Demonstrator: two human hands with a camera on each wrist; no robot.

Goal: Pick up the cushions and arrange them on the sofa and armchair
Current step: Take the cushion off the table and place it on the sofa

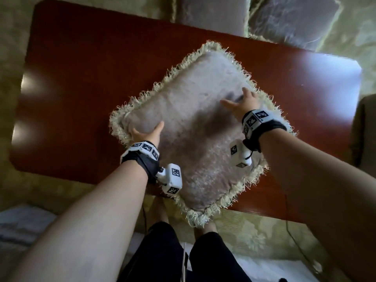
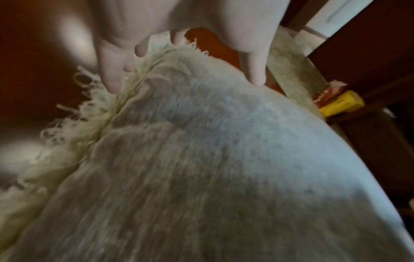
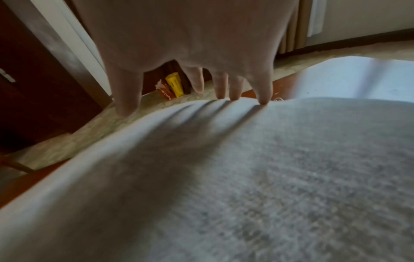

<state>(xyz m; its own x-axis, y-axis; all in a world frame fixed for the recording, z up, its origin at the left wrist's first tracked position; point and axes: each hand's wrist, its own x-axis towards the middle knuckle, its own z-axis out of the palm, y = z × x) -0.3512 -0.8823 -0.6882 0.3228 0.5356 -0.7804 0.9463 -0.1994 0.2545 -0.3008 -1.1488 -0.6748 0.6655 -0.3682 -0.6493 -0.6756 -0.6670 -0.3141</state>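
Note:
A grey cushion (image 1: 189,127) with a cream fringe lies askew on the red-brown table (image 1: 81,78), one corner hanging over the near edge. My left hand (image 1: 146,133) grips its left edge, thumb (image 2: 255,70) on top and fingers (image 2: 112,79) in the fringe. My right hand (image 1: 240,104) rests on the cushion's right part, straight fingertips (image 3: 264,95) pressing into the fabric (image 3: 268,168). Two more grey fringed cushions (image 1: 211,13) (image 1: 295,19) lie beyond the table's far edge.
Patterned green carpet (image 1: 254,226) surrounds the table. My legs in black stand at the near edge, beside a thin cable (image 1: 293,237). A brown upholstered piece (image 1: 366,129) shows at the right edge. A yellow box (image 3: 174,85) sits by dark wooden furniture.

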